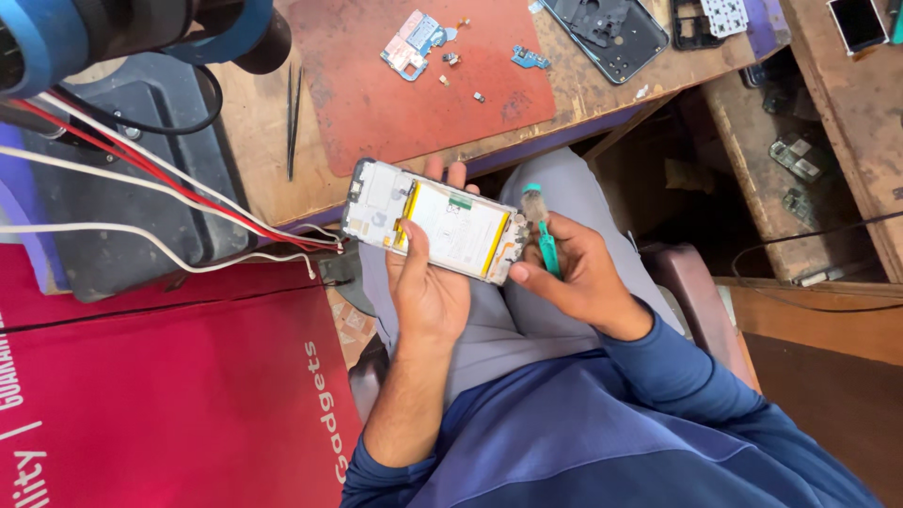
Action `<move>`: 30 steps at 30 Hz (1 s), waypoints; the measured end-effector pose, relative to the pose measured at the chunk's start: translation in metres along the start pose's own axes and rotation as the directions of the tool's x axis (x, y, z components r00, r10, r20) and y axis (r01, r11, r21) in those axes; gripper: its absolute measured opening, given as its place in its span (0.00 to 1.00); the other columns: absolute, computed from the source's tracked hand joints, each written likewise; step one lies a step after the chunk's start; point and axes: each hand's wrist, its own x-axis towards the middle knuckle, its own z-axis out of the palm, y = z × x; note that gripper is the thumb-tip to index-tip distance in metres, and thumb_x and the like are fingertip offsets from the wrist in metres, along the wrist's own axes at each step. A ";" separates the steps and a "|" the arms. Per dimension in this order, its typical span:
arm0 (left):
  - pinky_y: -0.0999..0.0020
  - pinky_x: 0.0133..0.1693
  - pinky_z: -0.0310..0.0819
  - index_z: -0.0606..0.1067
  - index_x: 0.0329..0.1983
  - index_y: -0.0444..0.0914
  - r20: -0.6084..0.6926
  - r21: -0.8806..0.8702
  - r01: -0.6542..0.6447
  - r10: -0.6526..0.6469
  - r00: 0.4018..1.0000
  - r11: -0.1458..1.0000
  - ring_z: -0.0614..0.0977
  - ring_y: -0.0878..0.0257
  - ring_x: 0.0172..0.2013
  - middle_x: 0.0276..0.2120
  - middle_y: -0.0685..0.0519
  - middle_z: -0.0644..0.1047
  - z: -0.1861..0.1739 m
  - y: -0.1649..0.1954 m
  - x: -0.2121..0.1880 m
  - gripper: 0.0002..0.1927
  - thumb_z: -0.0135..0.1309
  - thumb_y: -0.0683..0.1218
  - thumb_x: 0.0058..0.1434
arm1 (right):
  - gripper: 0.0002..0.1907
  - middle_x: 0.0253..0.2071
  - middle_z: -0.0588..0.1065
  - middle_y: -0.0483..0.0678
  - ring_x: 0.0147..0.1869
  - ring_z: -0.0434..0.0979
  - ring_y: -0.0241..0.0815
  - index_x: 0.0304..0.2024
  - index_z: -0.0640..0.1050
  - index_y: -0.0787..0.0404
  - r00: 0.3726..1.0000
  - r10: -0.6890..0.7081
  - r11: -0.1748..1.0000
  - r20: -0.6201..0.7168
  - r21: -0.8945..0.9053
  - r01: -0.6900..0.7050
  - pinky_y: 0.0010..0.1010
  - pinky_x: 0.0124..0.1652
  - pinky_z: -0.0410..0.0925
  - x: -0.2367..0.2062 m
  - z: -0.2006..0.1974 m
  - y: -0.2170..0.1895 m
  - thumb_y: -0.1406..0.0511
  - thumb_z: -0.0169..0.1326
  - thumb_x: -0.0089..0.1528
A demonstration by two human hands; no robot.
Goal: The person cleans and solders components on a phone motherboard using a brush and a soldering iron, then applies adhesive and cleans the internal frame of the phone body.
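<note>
1. Two bare hands work over the person's lap, just below the edge of a wooden workbench (254,141).
2. The left hand (425,282) cradles an opened phone (435,221) from beneath, thumb across its face and fingertips showing past the far edge; the phone lies tilted, its back cover off, a white and yellow battery exposed.
3. The right hand (574,273) is closed around a green-handled brush (541,226), whose bristled head sits at the phone's right end, touching or just beside it.
4. On the bench, a red work mat (376,103) carries a small circuit board (412,42) and loose little parts.
5. Tweezers (293,118) lie left of the mat, and a dark back cover (611,33) rests at the mat's upper right.
6. Red and white wires (169,188) run from the left toward the phone.
</note>
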 end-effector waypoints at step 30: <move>0.46 0.41 0.85 0.69 0.61 0.26 0.104 0.186 0.484 -0.507 0.856 0.855 0.86 0.42 0.40 0.45 0.32 0.80 -0.035 -0.012 0.015 0.31 0.41 0.59 0.76 | 0.11 0.47 0.69 0.60 0.53 0.72 0.64 0.50 0.76 0.68 0.839 -0.538 0.160 0.081 -0.968 0.196 0.50 0.50 0.66 0.174 -0.073 -0.026 0.69 0.57 0.67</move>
